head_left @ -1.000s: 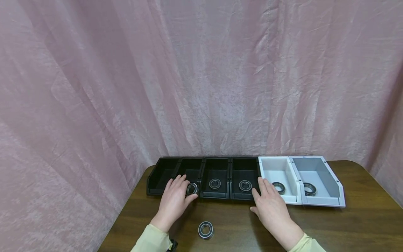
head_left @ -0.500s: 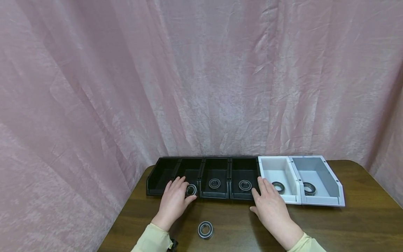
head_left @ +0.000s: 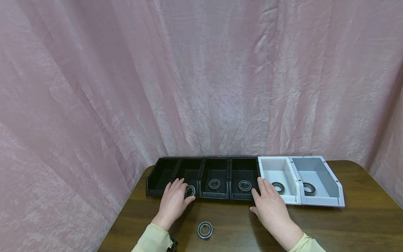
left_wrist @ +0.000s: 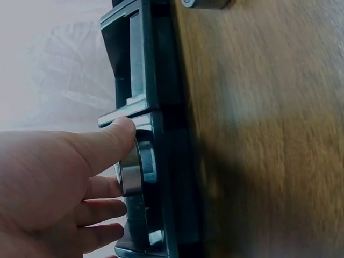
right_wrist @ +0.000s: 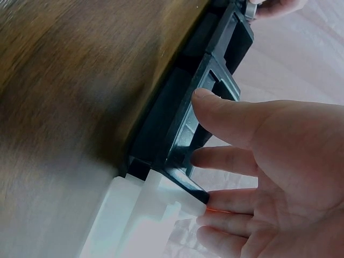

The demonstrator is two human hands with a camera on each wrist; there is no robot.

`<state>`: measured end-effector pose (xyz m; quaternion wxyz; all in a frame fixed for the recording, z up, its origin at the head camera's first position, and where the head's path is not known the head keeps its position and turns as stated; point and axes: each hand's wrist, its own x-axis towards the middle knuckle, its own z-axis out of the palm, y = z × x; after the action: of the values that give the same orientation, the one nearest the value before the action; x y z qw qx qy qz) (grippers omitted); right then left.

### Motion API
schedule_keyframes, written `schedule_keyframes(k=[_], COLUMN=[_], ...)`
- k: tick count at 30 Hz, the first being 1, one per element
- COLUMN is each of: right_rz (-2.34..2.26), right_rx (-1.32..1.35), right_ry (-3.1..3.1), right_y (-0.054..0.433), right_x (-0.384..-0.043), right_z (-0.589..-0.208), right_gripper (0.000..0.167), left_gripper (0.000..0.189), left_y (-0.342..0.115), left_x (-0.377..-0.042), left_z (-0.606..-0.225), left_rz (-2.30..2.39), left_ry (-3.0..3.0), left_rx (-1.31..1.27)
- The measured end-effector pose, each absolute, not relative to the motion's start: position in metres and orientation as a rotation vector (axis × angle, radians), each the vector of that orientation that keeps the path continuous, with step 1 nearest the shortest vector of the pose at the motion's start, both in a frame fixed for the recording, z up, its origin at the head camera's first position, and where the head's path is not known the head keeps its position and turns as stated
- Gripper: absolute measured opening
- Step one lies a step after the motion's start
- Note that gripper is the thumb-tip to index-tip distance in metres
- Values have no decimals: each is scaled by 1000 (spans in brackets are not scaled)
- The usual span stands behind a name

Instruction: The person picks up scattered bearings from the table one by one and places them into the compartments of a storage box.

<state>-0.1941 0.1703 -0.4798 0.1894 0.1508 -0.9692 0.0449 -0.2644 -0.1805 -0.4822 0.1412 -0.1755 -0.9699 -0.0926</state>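
Thumb and forefinger of my left hand [head_left: 173,203] pinch a ball bearing [left_wrist: 131,174], a steel ring with a dark seal. It is tilted on edge at the front lip of the second black bin [head_left: 189,168] from the left. My right hand [head_left: 272,210] holds nothing; its loosely extended fingers rest around the divider between the rightmost black bin [head_left: 244,166] and the white bin [head_left: 272,164]. Another bearing [head_left: 200,231] lies flat on the table between my hands.
Single bearings lie in the third black bin [head_left: 210,184], the fourth black bin, the white bin and the pale grey bin [head_left: 310,168]. The joined bins line the back of the wooden table [head_left: 362,217]. A pink curtain [head_left: 214,77] hangs behind.
My left hand and its bearing have shifted slightly to the left and toward me. The right hand and the bearing on the table have stayed put.
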Motion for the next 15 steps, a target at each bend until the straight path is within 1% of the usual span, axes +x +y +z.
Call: schedule_keyframes(k=[15], right_rz=[130], right_rx=[429], right_ry=[-2721], right_y=[170], right_x=[-193], right_z=[-479], right_gripper=[58], left_gripper=[54], left_y=[-182], left_x=[-271], left_z=[-488], left_rz=[-286], left_ry=[-2808], left_rx=[-460])
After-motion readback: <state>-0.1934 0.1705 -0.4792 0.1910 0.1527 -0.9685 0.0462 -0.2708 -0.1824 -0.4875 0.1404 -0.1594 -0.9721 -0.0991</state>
